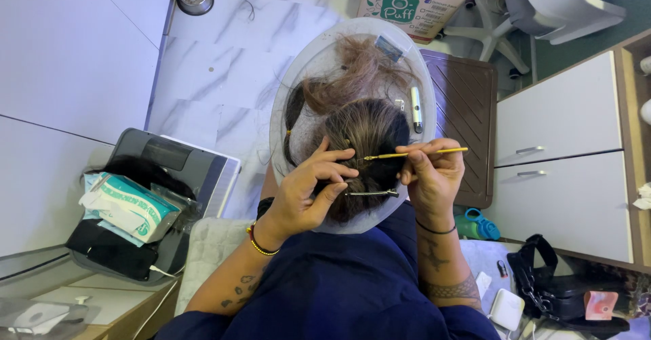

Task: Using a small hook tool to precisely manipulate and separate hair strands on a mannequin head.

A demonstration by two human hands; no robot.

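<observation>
Down on my lap, dead centre of the view, sits the wig cap [298, 69], a pale oval form with brown hair [369, 133] half worked into it. My left hand [305, 191] comes in from about 7 o'clock, fingers [339, 155] curled and pressing down on the hair so one section stays flat. They're not wrapped around anything, just pinning. My right hand [434, 174] comes in from 5 o'clock, fingers pinched tight on the thin yellow needle tool [417, 153], which lies almost level, tip pointing to 9 o'clock and buried in the hair right next to my left fingertips.

Just below my left fingers, a long metal clip [371, 193] holds a bunch back. Up at 1 o'clock on the cap lies a small silver tube-shaped thing [416, 109], and a grey sectioning clip [390, 47] sits at the top in the loose pile of hair.

What could go wrong, I reckon: the tip is so close to my left fingers that a slip would jab me. Loose strands from the pile up top could drift into the section and get caught by the hook. And the cap only rests on my legs, so tugging too hard might tip it off toward the floor [224, 55].
</observation>
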